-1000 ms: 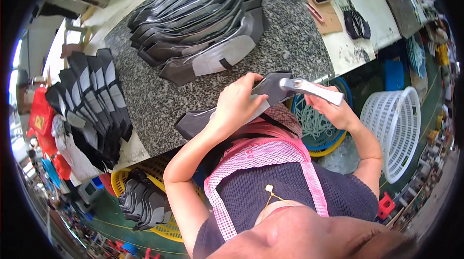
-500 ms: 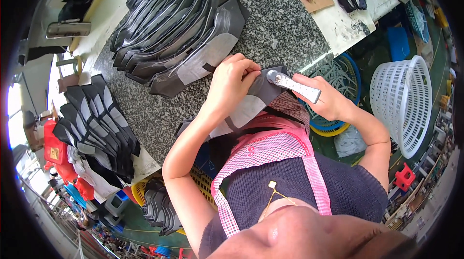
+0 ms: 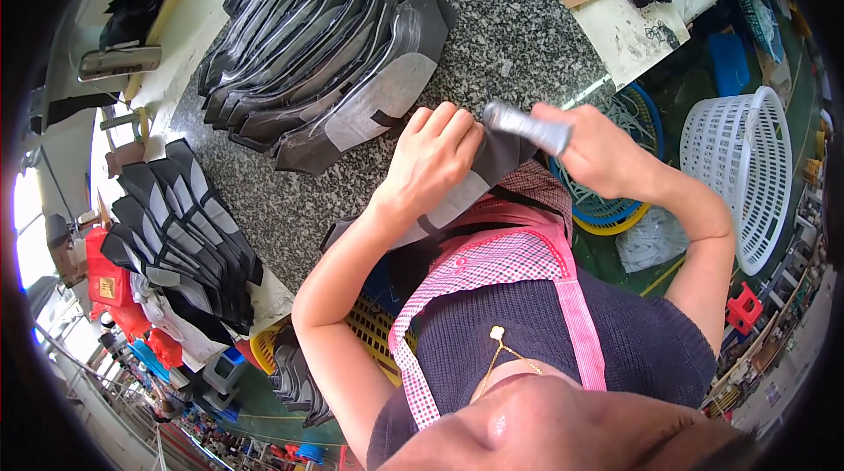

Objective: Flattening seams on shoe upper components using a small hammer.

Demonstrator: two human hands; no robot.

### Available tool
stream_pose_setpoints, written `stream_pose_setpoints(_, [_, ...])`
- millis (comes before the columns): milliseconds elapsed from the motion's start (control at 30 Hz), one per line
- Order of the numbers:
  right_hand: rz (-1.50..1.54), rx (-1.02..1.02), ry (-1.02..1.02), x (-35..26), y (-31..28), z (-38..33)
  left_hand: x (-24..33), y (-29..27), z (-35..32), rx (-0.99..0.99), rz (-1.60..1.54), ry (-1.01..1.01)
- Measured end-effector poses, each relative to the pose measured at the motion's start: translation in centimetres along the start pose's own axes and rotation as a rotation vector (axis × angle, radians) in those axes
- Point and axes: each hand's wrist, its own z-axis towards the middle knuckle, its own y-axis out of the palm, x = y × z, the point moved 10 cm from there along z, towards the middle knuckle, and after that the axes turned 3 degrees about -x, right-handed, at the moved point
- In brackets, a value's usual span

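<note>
Gripping a small grey tool (image 3: pixel 527 126), the right hand (image 3: pixel 602 155) rubs the dark cut piece (image 3: pixel 492 174) that the left hand (image 3: pixel 431 159) presses flat at the bench's (image 3: pixel 527 40) near edge, so next the pressing must stay firm.

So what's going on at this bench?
A person at a speckled stone worktop presses a dark cut piece flat at the near edge with the left hand. The right hand grips a grey metal tool, its end on that piece. A fanned stack of similar pieces lies farther back, another stack on the left, and a white basket on the right.
</note>
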Motion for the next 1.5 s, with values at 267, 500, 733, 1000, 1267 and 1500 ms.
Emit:
stream_pose_setpoints(267, [-0.117,-0.003,-0.024,0.6,2.3,-0.7,-1.7,-1.3,-1.2,0.129,-0.147,-0.249])
stream_pose_setpoints(500, [0.016,0.191,-0.073,-0.9,-0.6,-1.0,-1.9,-1.0,-2.6,0.220,-0.316,-0.362])
stream_pose_setpoints(733, [-0.007,0.077,-0.097,-0.3,0.9,-0.1,0.3,-0.8,-2.3,0.136,-0.106,-0.224])
stream_pose_setpoints(1000, [-0.066,-0.107,0.002,1.1,2.8,0.7,-3.1,0.1,-4.0,0.153,-0.456,-0.445])
stream_pose_setpoints(1267, [-0.135,-0.131,-0.085,-0.1,4.1,0.4,-1.8,-1.0,-3.9,0.176,-0.327,-0.429])
stream_pose_setpoints(1500, [-0.029,-0.004,-0.184,-1.8,2.2,0.2,0.0,-1.5,-4.5,0.140,-0.176,-0.360])
